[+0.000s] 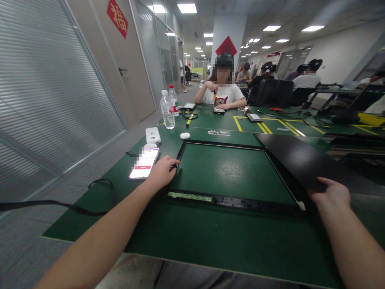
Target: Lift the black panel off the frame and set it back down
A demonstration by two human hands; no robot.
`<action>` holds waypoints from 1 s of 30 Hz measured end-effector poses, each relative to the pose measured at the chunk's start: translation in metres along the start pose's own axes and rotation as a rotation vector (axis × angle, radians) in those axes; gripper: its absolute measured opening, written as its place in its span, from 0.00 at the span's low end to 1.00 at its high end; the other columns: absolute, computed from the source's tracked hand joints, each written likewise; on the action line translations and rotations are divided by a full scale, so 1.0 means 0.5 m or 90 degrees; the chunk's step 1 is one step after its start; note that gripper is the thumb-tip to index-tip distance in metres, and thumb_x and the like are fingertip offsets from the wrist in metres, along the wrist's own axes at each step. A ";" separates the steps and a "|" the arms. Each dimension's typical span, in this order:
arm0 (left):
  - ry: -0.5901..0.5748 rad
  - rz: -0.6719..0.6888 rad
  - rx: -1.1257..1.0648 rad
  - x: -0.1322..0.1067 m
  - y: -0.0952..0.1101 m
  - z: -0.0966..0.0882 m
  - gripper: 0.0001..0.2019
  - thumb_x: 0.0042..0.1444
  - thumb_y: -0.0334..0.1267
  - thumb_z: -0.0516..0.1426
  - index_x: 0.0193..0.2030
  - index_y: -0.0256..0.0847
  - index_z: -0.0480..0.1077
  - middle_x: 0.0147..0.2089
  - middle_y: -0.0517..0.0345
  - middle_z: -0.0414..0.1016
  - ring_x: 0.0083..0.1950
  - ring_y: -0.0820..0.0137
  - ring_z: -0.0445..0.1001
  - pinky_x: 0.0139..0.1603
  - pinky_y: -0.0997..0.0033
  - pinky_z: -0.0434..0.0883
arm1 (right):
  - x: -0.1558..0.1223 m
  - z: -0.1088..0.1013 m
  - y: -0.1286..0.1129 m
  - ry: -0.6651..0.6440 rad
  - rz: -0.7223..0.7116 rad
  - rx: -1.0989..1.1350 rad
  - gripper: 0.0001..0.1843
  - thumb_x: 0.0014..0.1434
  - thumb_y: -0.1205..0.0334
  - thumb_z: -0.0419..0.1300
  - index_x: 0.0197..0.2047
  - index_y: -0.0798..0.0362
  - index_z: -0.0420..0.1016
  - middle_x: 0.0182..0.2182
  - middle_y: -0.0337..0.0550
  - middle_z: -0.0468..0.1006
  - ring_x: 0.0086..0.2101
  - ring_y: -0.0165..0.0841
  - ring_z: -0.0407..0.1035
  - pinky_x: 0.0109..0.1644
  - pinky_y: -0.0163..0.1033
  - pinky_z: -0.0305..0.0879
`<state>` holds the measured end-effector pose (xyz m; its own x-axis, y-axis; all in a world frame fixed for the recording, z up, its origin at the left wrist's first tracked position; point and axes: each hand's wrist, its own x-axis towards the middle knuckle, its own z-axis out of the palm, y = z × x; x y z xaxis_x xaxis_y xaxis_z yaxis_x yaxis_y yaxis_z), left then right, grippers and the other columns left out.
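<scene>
One hollow black frame (240, 202), green strip (189, 196) inset

L forearm (114, 226) bare, crosses worktop (210, 241) near edge toward its L end, angled up & to R. L wrist (148, 185) approx. straight. L hand (164, 170) in from worktop's L edge, palm down, back of hand up; thumb & index drawn tog. in a pinch, tips to R, other fingers curled & partly hidden. R forearm (351, 245) also bare, comes in by near edge's R end, slanting up & to L. R hand (332, 196) sits lower in view vs. L, digits to L, bent in a grip; some out of sight, can't tell which. Hands well apart.
</scene>
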<state>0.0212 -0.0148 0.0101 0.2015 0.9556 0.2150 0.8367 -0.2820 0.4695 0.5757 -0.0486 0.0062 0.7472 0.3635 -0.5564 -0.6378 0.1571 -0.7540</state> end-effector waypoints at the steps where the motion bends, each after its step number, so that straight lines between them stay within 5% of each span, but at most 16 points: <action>1: -0.001 0.000 0.003 0.000 -0.001 0.000 0.17 0.59 0.35 0.58 0.50 0.44 0.85 0.48 0.47 0.79 0.49 0.53 0.81 0.56 0.54 0.78 | 0.002 0.000 -0.001 0.001 0.003 -0.004 0.22 0.42 0.85 0.52 0.36 0.52 0.70 0.44 0.38 0.83 0.29 0.29 0.78 0.35 0.40 0.82; 22: -0.012 0.009 0.016 -0.004 0.002 0.000 0.18 0.60 0.35 0.56 0.52 0.44 0.85 0.51 0.45 0.79 0.51 0.49 0.82 0.57 0.49 0.78 | 0.003 0.003 0.007 -0.020 0.001 0.004 0.23 0.44 0.86 0.52 0.37 0.51 0.69 0.42 0.35 0.83 0.28 0.29 0.79 0.34 0.41 0.81; 30: -0.015 0.012 0.031 -0.004 0.004 0.004 0.21 0.60 0.28 0.54 0.54 0.40 0.84 0.53 0.44 0.78 0.54 0.51 0.81 0.60 0.50 0.78 | -0.050 0.009 0.003 -0.049 -0.088 0.043 0.19 0.47 0.86 0.54 0.34 0.53 0.69 0.39 0.37 0.80 0.29 0.24 0.75 0.34 0.30 0.78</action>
<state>0.0237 -0.0170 0.0089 0.2288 0.9519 0.2037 0.8561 -0.2964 0.4235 0.5553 -0.0533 0.0208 0.8136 0.4035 -0.4186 -0.5431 0.2707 -0.7948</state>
